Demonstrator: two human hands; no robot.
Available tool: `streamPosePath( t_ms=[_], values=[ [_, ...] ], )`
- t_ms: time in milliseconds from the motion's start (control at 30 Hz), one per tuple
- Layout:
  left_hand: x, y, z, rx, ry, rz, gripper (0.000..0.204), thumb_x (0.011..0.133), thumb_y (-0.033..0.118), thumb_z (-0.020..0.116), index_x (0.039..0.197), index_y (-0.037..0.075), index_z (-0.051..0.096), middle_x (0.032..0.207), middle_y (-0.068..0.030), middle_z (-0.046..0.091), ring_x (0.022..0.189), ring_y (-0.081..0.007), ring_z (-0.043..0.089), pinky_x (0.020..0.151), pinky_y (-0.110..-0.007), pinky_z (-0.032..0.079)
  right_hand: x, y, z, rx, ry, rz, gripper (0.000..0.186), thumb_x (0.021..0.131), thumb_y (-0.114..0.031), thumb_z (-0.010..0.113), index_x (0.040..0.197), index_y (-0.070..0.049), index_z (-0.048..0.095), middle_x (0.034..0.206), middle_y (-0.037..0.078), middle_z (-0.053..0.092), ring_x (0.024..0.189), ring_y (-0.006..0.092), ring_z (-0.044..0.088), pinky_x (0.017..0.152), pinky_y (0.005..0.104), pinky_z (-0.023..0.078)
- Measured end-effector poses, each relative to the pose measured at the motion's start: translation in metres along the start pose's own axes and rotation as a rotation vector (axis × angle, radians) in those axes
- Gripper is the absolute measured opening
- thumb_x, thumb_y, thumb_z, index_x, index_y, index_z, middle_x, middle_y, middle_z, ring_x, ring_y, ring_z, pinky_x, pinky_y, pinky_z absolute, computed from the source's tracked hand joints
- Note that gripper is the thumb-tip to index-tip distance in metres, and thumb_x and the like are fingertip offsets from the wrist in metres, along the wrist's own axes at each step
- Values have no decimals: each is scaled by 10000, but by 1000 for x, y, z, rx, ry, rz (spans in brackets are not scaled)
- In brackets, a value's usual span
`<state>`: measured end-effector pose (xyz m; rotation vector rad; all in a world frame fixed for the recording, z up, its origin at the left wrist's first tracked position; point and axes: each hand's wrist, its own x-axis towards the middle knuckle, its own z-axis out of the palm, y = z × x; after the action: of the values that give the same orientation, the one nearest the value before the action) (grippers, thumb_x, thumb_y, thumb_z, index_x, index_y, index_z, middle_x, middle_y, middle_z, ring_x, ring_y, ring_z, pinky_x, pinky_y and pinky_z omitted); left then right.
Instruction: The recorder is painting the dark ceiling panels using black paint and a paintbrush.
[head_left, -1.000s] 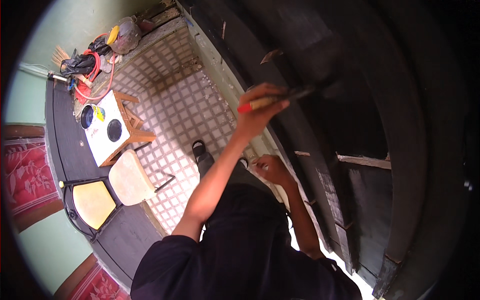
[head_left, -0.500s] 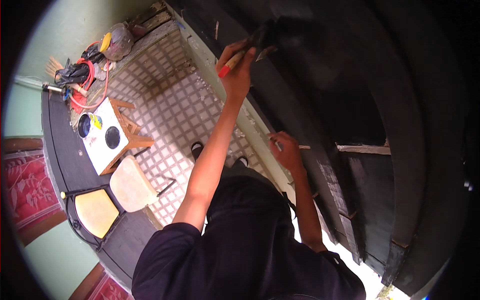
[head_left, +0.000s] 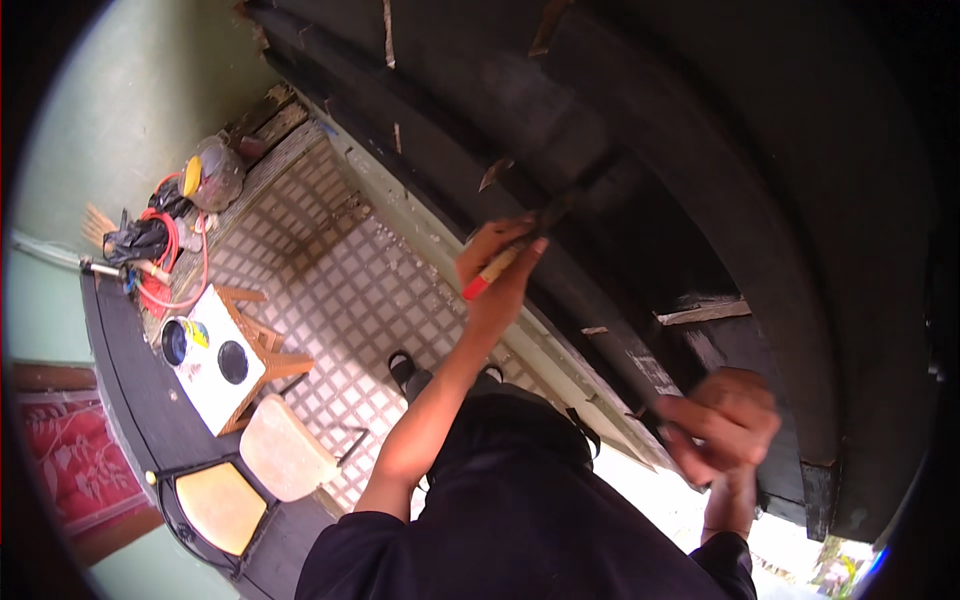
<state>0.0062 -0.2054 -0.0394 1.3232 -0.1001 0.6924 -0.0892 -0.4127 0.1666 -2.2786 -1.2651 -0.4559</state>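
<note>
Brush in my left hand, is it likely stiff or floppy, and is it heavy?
The brush probably feels stiff along its straight, tan handle. It seems fairly light, being slim beside the left hand. The tip may flex, but it's too dark to judge.

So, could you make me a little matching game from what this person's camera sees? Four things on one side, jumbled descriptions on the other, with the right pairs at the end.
Things:
1. Brush
2. Open tin
3. Orange-red hose
4. Leftmost chair

Descriptions:
A. Looped beside a black bag
B. Has a yellow seat
C. Held in the person's left hand
D. Standing on the small white-topped table

Right pairs: 1-C, 2-D, 3-A, 4-B.
</note>
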Motion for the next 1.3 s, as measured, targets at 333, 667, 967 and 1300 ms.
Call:
streamPosePath(
  t_ms=[333,667,967,1300],
  values=[
    [83,-51,-18,61,313,82,194,895,38,725,1070,-18,662,1005,-61,689,915,-123,630,848,-250,494,-21,-3,-43,-863,361,113,236,769,132,701,999,81,719,916,224,695,869,322,689,729,373,578],
    [19,-16,-3,51,79,-67,225,863,-10,738,1070,-25,650,996,-66,684,897,-111,628,797,-246,503,-12,11,-49,-924,363,394,213,842,38,715,1054,57,720,1017,133,735,943,279,676,848,383,518],
    [80,-24,-36,151,139,-38,271,883,30,738,1142,-22,677,1036,-88,712,911,-124,654,812,-236,525,-5,20,-52,-800,302,645,242,827,34,717,1067,13,737,978,121,715,900,239,640,818,353,495],
    [-6,-34,10,132,4,37,214,800,-53,747,998,-19,672,1051,-156,694,945,-275,698,805,-299,544,-6,24,-54,-716,302,688,218,843,29,704,1059,34,734,944,123,689,871,209,616,786,326,488]
  ],
)
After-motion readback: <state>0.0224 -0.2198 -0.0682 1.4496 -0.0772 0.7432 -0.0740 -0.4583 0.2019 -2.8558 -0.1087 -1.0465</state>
